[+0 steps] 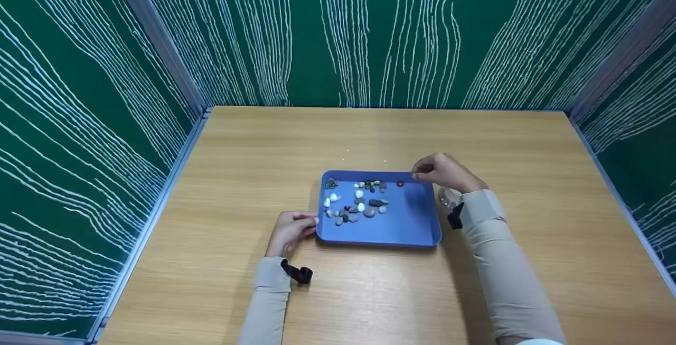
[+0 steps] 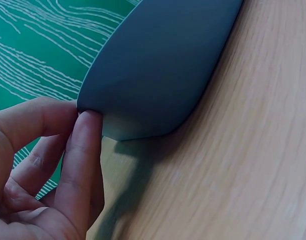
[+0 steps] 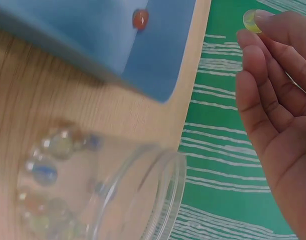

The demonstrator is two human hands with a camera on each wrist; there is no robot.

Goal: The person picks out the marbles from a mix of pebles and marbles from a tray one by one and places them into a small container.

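A blue tray (image 1: pixel 409 223) lies on the wooden table, with several pebbles (image 1: pixel 369 211) in grey, white and brown spread over its left and middle parts. My left hand (image 1: pixel 290 231) pinches the tray's left rim between thumb and finger; the left wrist view shows this pinch on the tray's edge. Over the far right corner of the tray, my right hand (image 1: pixel 442 171) pinches a clear yellow-green marble (image 3: pixel 250 22) between thumb and fingertip. Below that hand, a reddish-brown round piece (image 3: pixel 140 19) sits in the tray, apart from the pebbles.
Just right of the tray stands a clear plastic cup (image 3: pixel 143 195) holding several glass marbles (image 3: pixel 45 172); my right wrist partly covers it in the head view. Tiny pale specks (image 1: pixel 343 159) lie beyond the tray. Green panels (image 1: pixel 303 33) with white wavy lines enclose the table.
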